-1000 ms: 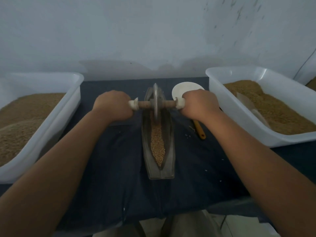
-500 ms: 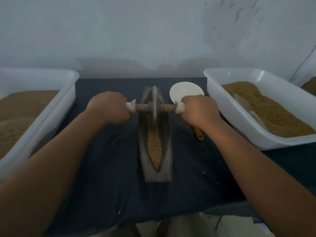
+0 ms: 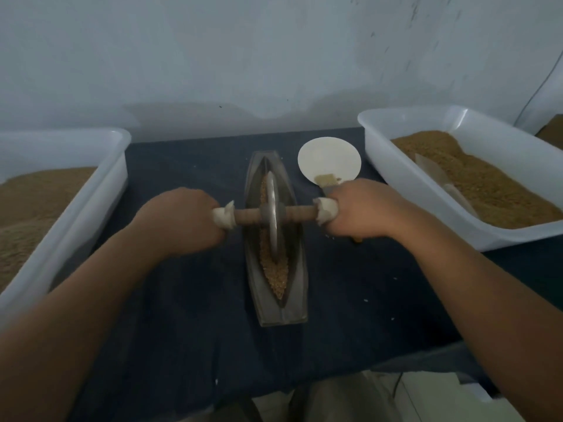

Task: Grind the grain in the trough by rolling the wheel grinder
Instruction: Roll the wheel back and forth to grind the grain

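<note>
A narrow boat-shaped metal trough point(image 3: 297, 303) lies lengthwise on the dark cloth at the centre. Tan grain point(image 3: 278, 277) fills its groove. The wheel grinder point(image 3: 273, 214), a thin metal disc on a wooden axle, stands upright in the groove near the trough's middle. My left hand point(image 3: 179, 220) grips the axle's left end, which is wrapped in white. My right hand point(image 3: 362, 208) grips the wrapped right end. Both fists hide the handle tips.
A white tub point(image 3: 100, 166) of grain stands at the left, another white tub point(image 3: 384, 141) with grain and a scoop at the right. A white dish point(image 3: 329, 156) and a brush point(image 3: 327, 181) lie beyond my right hand. The dark cloth point(image 3: 189, 345) covers the table to its near edge.
Both hands have pulled the wheel toward me, from the trough's far end to about its middle. Grain now shows beyond the wheel as well as in front.
</note>
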Motion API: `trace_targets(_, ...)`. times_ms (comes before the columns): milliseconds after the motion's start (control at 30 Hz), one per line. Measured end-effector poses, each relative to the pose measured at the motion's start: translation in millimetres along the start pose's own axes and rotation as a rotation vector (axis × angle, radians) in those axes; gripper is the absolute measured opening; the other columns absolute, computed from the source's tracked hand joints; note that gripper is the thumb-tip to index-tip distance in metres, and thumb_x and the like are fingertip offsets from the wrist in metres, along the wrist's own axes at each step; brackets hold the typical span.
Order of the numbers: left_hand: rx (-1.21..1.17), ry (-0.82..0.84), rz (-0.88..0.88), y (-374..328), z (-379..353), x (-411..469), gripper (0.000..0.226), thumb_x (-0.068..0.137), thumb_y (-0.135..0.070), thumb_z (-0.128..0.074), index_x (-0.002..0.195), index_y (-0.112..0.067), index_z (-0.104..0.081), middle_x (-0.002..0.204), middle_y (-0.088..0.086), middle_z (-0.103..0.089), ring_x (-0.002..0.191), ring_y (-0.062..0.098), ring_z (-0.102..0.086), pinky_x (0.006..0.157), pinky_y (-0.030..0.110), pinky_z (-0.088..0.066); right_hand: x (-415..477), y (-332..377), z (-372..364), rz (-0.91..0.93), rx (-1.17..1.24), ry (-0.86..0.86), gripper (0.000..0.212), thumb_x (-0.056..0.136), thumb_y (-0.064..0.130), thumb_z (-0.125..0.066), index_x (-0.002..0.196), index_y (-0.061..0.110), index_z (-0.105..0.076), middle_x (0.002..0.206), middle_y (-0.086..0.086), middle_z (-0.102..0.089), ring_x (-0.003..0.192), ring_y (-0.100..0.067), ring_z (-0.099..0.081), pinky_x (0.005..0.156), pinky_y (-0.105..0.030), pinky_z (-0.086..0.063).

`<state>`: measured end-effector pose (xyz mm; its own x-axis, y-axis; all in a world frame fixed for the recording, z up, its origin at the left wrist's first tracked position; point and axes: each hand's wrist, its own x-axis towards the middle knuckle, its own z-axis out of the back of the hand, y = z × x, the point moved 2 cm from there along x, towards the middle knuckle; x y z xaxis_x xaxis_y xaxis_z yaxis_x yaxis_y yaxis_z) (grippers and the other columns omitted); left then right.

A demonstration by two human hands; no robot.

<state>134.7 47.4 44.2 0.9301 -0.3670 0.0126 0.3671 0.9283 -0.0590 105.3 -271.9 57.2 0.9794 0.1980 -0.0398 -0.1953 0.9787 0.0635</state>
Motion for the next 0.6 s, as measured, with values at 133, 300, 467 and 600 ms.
trace_targets(133, 0.061, -0.161, 0.119, 6, 0, 46, 0.046, 0.083, -0.063, -0.044, 0.067, -0.024, -0.063, 0.07, -0.006, -0.062, 0.061, 0.015, -0.056, 0.053, 0.029, -0.039, 52, 3, 1, -0.089, -0.144, -0.306, 0.027, 0.082, 0.051, -0.063, 0.069, 0.029, -0.053, 0.068, 0.008, -0.054, 0.066, -0.017, -0.055, 0.059, -0.033, -0.047)
trace_targets(300, 0.054, -0.124, 0.088, 2, 3, 42, 0.039, 0.077, -0.058, -0.045, 0.066, -0.024, -0.062, 0.069, -0.006, -0.062, 0.063, 0.016, -0.058, 0.056, 0.031, -0.043, 51, 2, 3, -0.084, -0.131, -0.242, 0.027, 0.086, 0.049, -0.063, 0.069, 0.029, -0.055, 0.07, 0.007, -0.058, 0.066, -0.015, -0.055, 0.059, -0.032, -0.042)
trace_targets(467, 0.016, 0.056, -0.082, 1, 3, -21, 0.036, 0.067, -0.06, -0.049, 0.065, -0.027, -0.062, 0.06, -0.01, -0.062, 0.056, 0.003, -0.058, 0.049, 0.024, -0.038, -18, 5, 9, 0.034, 0.018, 0.153, 0.034, 0.064, 0.064, -0.059, 0.077, 0.033, -0.065, 0.07, 0.009, -0.065, 0.063, -0.006, -0.063, 0.058, -0.034, -0.054)
trace_targets(600, 0.012, 0.004, -0.026, -2, 0, -19, 0.037, 0.068, -0.06, -0.046, 0.063, -0.027, -0.061, 0.059, -0.01, -0.061, 0.056, 0.006, -0.059, 0.053, 0.027, -0.044, -15, 4, 8, 0.033, 0.039, 0.115, 0.035, 0.065, 0.066, -0.057, 0.076, 0.033, -0.065, 0.071, 0.008, -0.065, 0.064, -0.006, -0.062, 0.06, -0.037, -0.055)
